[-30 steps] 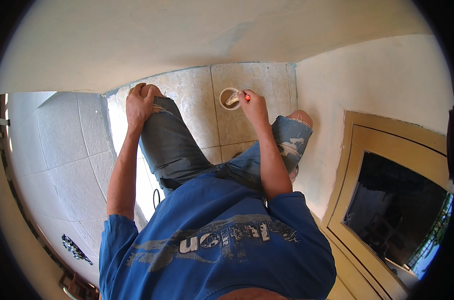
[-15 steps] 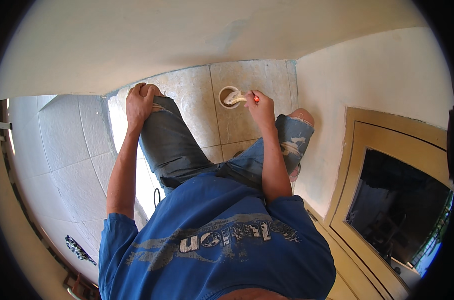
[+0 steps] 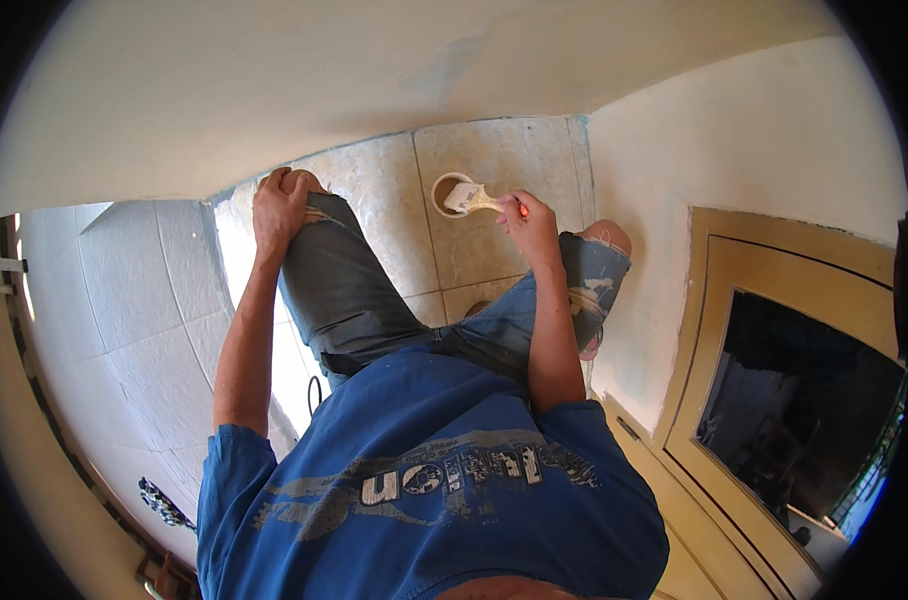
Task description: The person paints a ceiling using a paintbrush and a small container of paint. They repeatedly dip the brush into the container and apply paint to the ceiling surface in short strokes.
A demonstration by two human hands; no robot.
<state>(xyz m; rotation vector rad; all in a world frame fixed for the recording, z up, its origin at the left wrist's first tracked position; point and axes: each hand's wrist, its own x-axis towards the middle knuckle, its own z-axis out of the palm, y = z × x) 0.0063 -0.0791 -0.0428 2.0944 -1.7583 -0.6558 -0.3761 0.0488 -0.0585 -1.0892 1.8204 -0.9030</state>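
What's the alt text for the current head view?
Right hand holding a paintbrush, its bristles at the mouth of a round cup on a tiled floor. The left hand rests on the left knee. Pale walls stand ahead and to the right.

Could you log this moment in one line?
right hand: holding paintbrush | bristle end: at cup | cup: on tiled floor | left hand: on left knee

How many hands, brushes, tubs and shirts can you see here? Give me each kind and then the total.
Hands: 2, the left hand and the right hand
Brush: 1
Tub: 1
Shirt: 1
Total: 5
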